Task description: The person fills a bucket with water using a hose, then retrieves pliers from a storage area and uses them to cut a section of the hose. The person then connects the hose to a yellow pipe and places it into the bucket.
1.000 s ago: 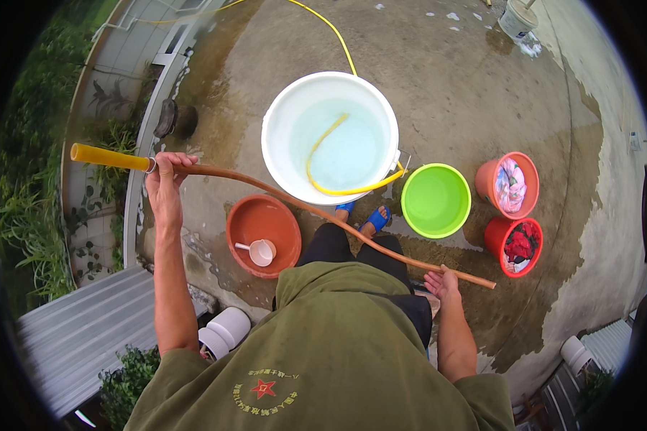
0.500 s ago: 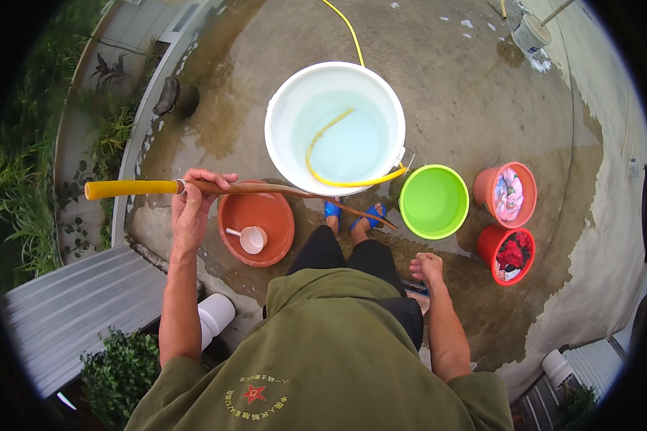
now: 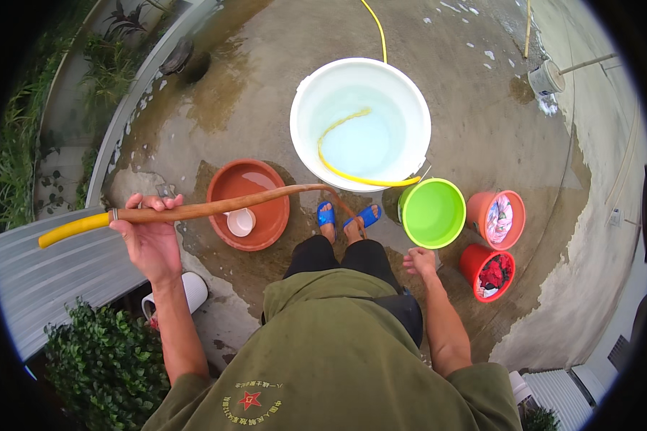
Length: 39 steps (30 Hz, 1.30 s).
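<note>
Hose (image 3: 230, 204): your side of the white tub (image 3: 305, 122), long axis left-to-right, tail drooping.
Left hand (image 3: 151, 233): left of the tub, fingers holding the hose beside its yellow end (image 3: 75, 228).
Right hand (image 3: 419, 261): off the hose; fingers curled, can't tell how tightly.

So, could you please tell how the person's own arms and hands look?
The left hand and right hand wear no gloves, and the forearms are uncovered. The short, loose sleeves are olive green, like the shirt, which bears a red star ringed by yellow lettering.
</note>
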Motion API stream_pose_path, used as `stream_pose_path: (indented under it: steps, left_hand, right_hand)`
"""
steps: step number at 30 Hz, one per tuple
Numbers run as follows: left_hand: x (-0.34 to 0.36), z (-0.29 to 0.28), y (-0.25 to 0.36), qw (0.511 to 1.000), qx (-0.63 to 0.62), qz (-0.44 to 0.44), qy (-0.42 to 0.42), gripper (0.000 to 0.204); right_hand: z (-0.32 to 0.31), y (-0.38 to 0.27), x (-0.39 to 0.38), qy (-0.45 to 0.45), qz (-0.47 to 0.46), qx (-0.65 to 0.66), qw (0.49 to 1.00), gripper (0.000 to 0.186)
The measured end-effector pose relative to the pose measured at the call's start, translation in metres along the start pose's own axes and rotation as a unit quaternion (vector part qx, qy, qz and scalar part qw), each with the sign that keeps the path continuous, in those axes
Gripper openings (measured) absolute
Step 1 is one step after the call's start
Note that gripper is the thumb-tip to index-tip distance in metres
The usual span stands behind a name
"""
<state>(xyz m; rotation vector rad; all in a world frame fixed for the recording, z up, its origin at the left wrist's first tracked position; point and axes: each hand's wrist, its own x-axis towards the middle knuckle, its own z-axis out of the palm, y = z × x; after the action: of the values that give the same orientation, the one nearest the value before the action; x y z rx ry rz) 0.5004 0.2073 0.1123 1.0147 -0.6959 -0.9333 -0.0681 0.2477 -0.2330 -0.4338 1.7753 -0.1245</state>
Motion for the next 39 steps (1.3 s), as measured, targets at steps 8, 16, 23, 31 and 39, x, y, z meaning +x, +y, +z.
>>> stream_pose_path:
  steps: [8,16,23,31,39]
  left_hand:
    - [-0.013,-0.072,0.005,0.987,-0.082,-0.032,0.133,0.057]
    - [-0.025,-0.068,0.01,0.973,-0.066,-0.03,0.221,0.059]
    - [-0.055,-0.058,-0.005,0.949,-0.059,-0.042,0.308,0.061]
    - [-0.087,-0.046,-0.023,0.927,-0.059,-0.06,0.366,0.06]
    - [-0.132,-0.037,-0.039,0.907,-0.035,-0.097,0.409,0.059]
  right_hand:
    - [0.034,-0.023,-0.017,-0.016,-0.057,-0.053,0.997,0.021]
    - [0.019,-0.017,0.017,-0.045,-0.007,-0.119,0.992,0.021]
    - [0.009,-0.079,0.05,-0.061,-0.047,-0.136,0.988,0.022]
    - [0.04,-0.163,0.088,-0.095,-0.184,-0.252,0.945,0.025]
    - [0.149,-0.23,0.127,-0.125,-0.335,-0.401,0.843,0.038]
